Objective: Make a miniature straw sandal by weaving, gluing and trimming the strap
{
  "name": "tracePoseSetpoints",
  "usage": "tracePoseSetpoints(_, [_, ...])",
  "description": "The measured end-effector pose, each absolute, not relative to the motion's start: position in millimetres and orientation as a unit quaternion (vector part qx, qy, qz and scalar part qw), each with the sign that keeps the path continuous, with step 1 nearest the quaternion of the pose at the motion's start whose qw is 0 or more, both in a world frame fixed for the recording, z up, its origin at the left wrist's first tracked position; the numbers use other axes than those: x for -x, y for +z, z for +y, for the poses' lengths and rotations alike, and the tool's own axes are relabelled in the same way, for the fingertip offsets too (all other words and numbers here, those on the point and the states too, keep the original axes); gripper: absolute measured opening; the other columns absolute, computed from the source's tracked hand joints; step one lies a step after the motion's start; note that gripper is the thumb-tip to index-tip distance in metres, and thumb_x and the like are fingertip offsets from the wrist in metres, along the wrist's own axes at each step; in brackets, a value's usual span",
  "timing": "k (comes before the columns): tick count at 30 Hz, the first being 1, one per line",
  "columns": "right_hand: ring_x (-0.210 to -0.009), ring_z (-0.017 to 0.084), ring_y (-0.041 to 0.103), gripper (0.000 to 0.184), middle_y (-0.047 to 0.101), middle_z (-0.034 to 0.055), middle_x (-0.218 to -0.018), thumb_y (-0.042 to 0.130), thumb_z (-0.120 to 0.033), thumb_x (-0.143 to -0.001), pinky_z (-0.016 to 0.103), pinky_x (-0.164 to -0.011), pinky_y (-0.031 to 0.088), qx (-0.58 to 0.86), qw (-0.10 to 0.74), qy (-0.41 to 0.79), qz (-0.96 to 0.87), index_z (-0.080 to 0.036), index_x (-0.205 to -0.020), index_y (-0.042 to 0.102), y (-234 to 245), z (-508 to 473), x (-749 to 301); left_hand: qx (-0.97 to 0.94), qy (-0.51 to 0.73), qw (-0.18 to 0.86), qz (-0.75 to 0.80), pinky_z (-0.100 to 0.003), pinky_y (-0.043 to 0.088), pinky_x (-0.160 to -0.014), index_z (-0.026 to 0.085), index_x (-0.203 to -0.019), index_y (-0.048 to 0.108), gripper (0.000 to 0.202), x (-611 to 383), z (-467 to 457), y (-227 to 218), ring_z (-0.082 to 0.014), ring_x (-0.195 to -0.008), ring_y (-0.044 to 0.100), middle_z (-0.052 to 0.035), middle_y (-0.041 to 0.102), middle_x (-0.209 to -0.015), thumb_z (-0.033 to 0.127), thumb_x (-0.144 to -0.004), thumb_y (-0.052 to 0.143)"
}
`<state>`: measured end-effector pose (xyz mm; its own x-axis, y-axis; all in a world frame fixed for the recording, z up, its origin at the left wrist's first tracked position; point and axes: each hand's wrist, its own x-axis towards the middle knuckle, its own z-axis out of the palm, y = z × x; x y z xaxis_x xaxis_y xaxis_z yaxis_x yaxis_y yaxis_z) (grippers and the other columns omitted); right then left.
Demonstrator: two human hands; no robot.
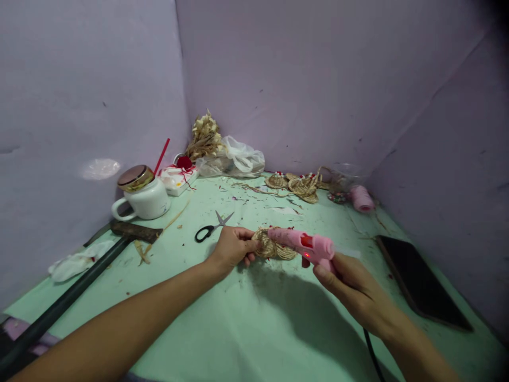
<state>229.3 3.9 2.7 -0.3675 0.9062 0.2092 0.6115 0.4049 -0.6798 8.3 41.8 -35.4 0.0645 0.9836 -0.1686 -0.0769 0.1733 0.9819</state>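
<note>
My left hand (pixel 236 245) pinches the left end of a woven straw piece (pixel 285 251), which has coiled round shapes and small red bits along its edge. In my right hand (pixel 350 278) is a pink glue gun (pixel 296 242), gripped by its handle, with a red light glowing on its side. The gun's nozzle points left and meets or hovers just over the straw piece; whether it touches cannot be told. Part of the straw piece is hidden behind the gun. Black-handled scissors (pixel 212 227) lie open on the table just beyond my left hand.
A hammer (pixel 135 231), a white lidded mug (pixel 147 199) and a crumpled white cloth (pixel 79 262) are at left. Dried husks (pixel 204 135) and a plastic bag (pixel 242 157) stand at the back. Woven pieces (pixel 304 187), pink thread (pixel 361 199) and a dark tablet (pixel 421 281) lie right.
</note>
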Motion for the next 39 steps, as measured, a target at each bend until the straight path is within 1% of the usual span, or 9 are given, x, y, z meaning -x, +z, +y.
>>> tracePoseSetpoints(2, [-0.05,0.012,0.039,0.037,0.042,-0.0024,-0.055,0.042,-0.044,-0.084,0.024,-0.046,0.029,0.482,0.25,0.234,-0.807,-0.02,-0.055,0.042,1.9,4.3,-229.4,-0.455,0.459,0.573,0.504,-0.016,0.036,-0.028,0.008,-0.064,0.065,0.006,-8.6,41.1,-35.2,-0.0062,-0.033,0.046,0.0005,0.056,-0.044,0.013,-0.061,0.064])
tracePoseSetpoints(4, [-0.05,0.012,0.038,0.037,0.04,-0.0025,-0.055,0.038,-0.044,-0.085,0.024,-0.046,0.029,0.481,0.234,0.211,-0.818,-0.02,-0.057,0.043,1.5,4.4,-229.7,-0.458,0.456,0.571,0.505,-0.016,0.037,-0.028,0.008,-0.064,0.065,0.006,-8.9,40.5,-34.8,-0.0063,-0.033,0.046,0.0002,0.057,-0.045,0.013,-0.061,0.065])
tracePoseSetpoints(9, [-0.051,0.012,0.035,0.035,0.037,-0.0031,-0.056,0.038,-0.043,-0.087,0.024,-0.046,0.028,0.478,0.234,0.195,-0.824,-0.02,-0.062,0.044,0.4,4.4,-230.2,-0.462,0.453,0.565,0.513,-0.016,0.037,-0.029,0.008,-0.065,0.066,0.005,-9.6,39.5,-33.5,-0.0063,-0.034,0.047,0.0003,0.057,-0.045,0.011,-0.061,0.064])
tracePoseSetpoints(14, [-0.05,0.01,0.029,0.036,0.031,-0.0042,-0.056,0.04,-0.043,-0.086,0.023,-0.044,0.025,0.481,0.239,0.211,-0.817,-0.021,-0.058,0.036,-1.9,5.4,-231.2,-0.465,0.449,0.563,0.515,-0.016,0.037,-0.028,0.008,-0.065,0.067,0.008,-9.9,38.8,-31.9,-0.0061,-0.033,0.046,0.0003,0.057,-0.044,0.014,-0.06,0.067])
tracePoseSetpoints(18, [-0.049,0.01,0.027,0.038,0.028,-0.0049,-0.053,0.041,-0.044,-0.085,0.023,-0.043,0.023,0.487,0.247,0.219,-0.809,-0.021,-0.055,0.033,-1.9,5.1,-231.1,-0.467,0.447,0.562,0.516,-0.016,0.037,-0.029,0.008,-0.065,0.067,0.01,-10.1,38.9,-31.8,-0.0061,-0.034,0.046,0.0003,0.057,-0.045,0.016,-0.059,0.069])
tracePoseSetpoints(29, [-0.049,0.01,0.027,0.038,0.028,-0.0048,-0.054,0.042,-0.045,-0.084,0.023,-0.043,0.023,0.488,0.252,0.239,-0.801,-0.021,-0.056,0.035,-2.4,5.0,-229.9,-0.474,0.441,0.559,0.518,-0.016,0.037,-0.029,0.008,-0.066,0.067,0.009,-9.7,39.0,-32.2,-0.006,-0.034,0.046,0.0004,0.058,-0.045,0.015,-0.061,0.066])
tracePoseSetpoints(32, [-0.049,0.011,0.03,0.035,0.032,-0.004,-0.054,0.044,-0.045,-0.083,0.022,-0.043,0.026,0.487,0.266,0.267,-0.788,-0.02,-0.058,0.041,-0.4,4.2,-226.9,-0.478,0.439,0.56,0.515,-0.015,0.037,-0.03,0.008,-0.064,0.067,0.008,-9.3,39.1,-32.4,-0.006,-0.033,0.046,0.0008,0.056,-0.042,0.015,-0.062,0.065])
tracePoseSetpoints(36, [-0.055,0.013,0.04,0.027,0.045,-0.0014,-0.062,0.043,-0.043,-0.084,0.023,-0.047,0.033,0.469,0.288,0.331,-0.766,-0.02,-0.073,0.052,2.7,4.7,-224.2,-0.48,0.436,0.566,0.508,-0.016,0.037,-0.03,0.009,-0.061,0.066,0.007,-8.7,40.2,-34.5,-0.0058,-0.032,0.045,0.0014,0.054,-0.04,0.015,-0.063,0.064])
tracePoseSetpoints(39, [-0.055,0.014,0.041,0.026,0.047,-0.0012,-0.061,0.043,-0.043,-0.083,0.024,-0.048,0.033,0.47,0.317,0.329,-0.755,-0.021,-0.076,0.055,3.4,6.4,-227.3,-0.469,0.44,0.576,0.505,-0.016,0.036,-0.029,0.009,-0.064,0.065,0.005,-8.1,41.6,-37.1,-0.0062,-0.033,0.046,0.001,0.055,-0.043,0.014,-0.063,0.063])
